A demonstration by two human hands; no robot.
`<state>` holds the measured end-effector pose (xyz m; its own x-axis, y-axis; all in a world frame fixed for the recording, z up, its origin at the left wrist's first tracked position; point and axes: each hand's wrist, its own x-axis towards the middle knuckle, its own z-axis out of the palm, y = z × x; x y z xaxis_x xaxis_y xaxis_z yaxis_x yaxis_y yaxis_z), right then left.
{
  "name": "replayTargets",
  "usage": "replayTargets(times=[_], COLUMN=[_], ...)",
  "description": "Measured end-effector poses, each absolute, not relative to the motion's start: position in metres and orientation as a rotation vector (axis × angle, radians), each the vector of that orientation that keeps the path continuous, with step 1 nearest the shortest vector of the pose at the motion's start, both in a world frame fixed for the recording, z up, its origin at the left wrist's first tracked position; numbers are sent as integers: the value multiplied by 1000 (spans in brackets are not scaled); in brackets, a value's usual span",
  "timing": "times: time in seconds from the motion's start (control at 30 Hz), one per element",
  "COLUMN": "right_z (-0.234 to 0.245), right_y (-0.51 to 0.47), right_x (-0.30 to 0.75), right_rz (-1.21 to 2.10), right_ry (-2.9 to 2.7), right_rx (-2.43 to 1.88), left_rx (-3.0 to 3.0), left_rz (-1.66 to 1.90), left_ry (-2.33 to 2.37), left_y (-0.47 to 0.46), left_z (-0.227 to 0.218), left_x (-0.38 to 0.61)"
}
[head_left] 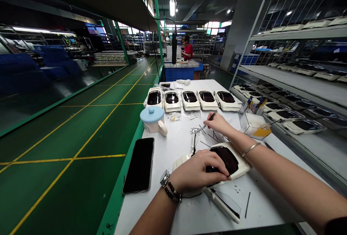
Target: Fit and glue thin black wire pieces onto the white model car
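A phone and lidded mug occupy the left; a row of white cars lines the far side. The left hand, fingers bent, lies across the near model car, partly hiding it; grip cannot be determined. Beyond it, the right hand pinches a slim dark tool at a silvery pile.

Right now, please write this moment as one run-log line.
left hand: on white model car; right hand: holding tweezers; tweezers: near silver pieces
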<state>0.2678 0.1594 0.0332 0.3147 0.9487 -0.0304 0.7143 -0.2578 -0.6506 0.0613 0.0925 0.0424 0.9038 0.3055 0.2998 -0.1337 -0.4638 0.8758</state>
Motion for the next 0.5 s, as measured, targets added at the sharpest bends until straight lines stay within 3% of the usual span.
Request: replayTargets(times=[0.5], right_z=[33], right_y=[153], right_x=[276], right_rz=[608], right_ry=[-1734], right_rx=[-1776], left_rx=[1998], left_rz=[485], left_ry=[136], left_y=[93], left_z=[42], left_x=[62])
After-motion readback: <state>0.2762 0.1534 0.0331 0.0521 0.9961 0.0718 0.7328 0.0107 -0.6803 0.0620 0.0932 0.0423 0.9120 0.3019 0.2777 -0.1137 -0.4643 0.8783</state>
